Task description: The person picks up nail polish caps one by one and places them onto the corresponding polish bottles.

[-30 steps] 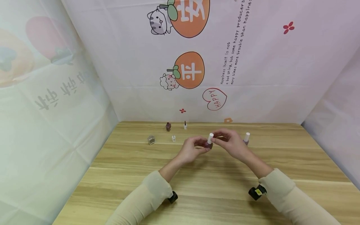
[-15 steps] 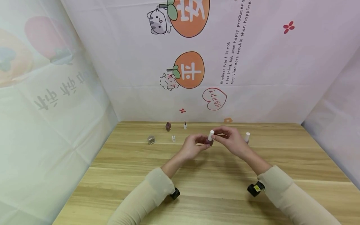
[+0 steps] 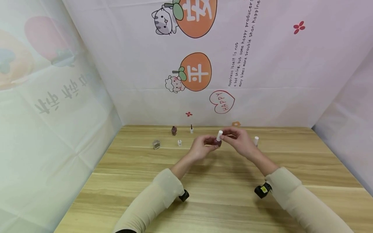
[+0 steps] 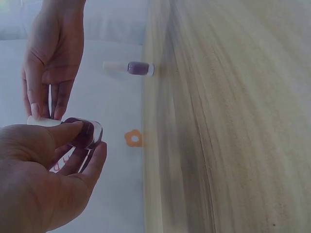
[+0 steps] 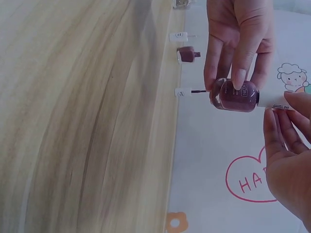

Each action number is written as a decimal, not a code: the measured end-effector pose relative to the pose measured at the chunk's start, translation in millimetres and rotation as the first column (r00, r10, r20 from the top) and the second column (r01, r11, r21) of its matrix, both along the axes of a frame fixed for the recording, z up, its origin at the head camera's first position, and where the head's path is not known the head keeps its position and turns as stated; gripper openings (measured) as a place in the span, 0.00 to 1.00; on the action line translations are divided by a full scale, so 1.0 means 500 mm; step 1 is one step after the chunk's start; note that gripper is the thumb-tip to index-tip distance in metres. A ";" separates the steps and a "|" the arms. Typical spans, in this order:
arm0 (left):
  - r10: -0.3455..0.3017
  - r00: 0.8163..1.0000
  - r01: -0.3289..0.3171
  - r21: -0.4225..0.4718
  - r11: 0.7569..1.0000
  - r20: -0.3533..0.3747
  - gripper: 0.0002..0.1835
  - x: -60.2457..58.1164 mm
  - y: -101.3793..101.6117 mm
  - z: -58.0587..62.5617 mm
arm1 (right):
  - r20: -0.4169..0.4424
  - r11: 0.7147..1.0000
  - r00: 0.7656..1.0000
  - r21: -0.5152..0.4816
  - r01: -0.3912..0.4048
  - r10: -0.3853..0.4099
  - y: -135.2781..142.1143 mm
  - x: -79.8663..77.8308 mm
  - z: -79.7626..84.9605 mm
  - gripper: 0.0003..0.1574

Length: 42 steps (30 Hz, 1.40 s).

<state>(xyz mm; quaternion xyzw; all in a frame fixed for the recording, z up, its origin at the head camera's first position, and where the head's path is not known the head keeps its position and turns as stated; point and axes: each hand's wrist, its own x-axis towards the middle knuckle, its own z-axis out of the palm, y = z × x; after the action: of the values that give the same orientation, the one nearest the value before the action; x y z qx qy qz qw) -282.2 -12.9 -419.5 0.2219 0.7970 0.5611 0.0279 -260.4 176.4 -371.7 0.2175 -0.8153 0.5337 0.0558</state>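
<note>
My left hand (image 3: 201, 147) pinches the glass body of a dark purple nail polish bottle (image 5: 238, 95) between thumb and fingers. At its other end, the fingers and thumb of my right hand (image 3: 240, 142) hold the white cap (image 3: 220, 135). In the right wrist view, the cap sits against the bottle's neck. The bottle is tilted a little in the head view, over the far part of the table. Right of my right hand stands another nail polish bottle (image 4: 138, 68), purple with a white cap; in the head view the hand partly hides it.
Back left on the wooden table (image 3: 204, 194) are an uncapped dark polish bottle (image 3: 174, 130) and a glittery clear bottle (image 3: 156, 144). Beside them, two white caps stand brush-up, one with a dark brush (image 3: 191, 130). A printed cloth (image 3: 262, 106) hangs behind the table.
Both hands have moved slightly up and away from me in the head view, carrying the purple bottle with its cap. The things on the table have stayed put.
</note>
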 end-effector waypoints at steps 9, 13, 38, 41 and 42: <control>0.024 0.998 -0.025 -0.020 0.999 -0.053 0.12 -0.028 0.016 -0.005 | -0.009 1.000 1.000 0.006 0.027 -0.027 -0.002 0.002 0.022 0.16; 0.039 0.997 -0.040 -0.025 0.999 -0.059 0.13 -0.039 0.023 -0.003 | 0.001 0.999 0.999 0.001 0.044 -0.044 -0.002 -0.005 0.024 0.17; 0.121 0.992 -0.120 -0.056 0.991 0.015 0.10 -0.104 0.055 0.003 | 0.019 0.992 0.992 -0.039 0.123 -0.122 0.012 -0.123 -0.032 0.15; 0.140 0.990 -0.139 -0.051 0.989 0.034 0.10 -0.114 0.058 0.000 | 0.013 0.990 0.992 -0.051 0.128 -0.127 0.014 -0.140 -0.042 0.15; 0.142 0.989 -0.140 -0.051 0.989 0.034 0.10 -0.117 0.059 -0.002 | 0.012 0.990 0.991 -0.055 0.131 -0.130 0.014 -0.144 -0.044 0.15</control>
<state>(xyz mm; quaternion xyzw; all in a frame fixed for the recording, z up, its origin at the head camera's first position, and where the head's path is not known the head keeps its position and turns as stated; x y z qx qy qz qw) -340.6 16.8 -420.3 0.1535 0.8233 0.5463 0.0086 -332.5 183.6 -393.7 0.1598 -0.8129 0.5523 0.0931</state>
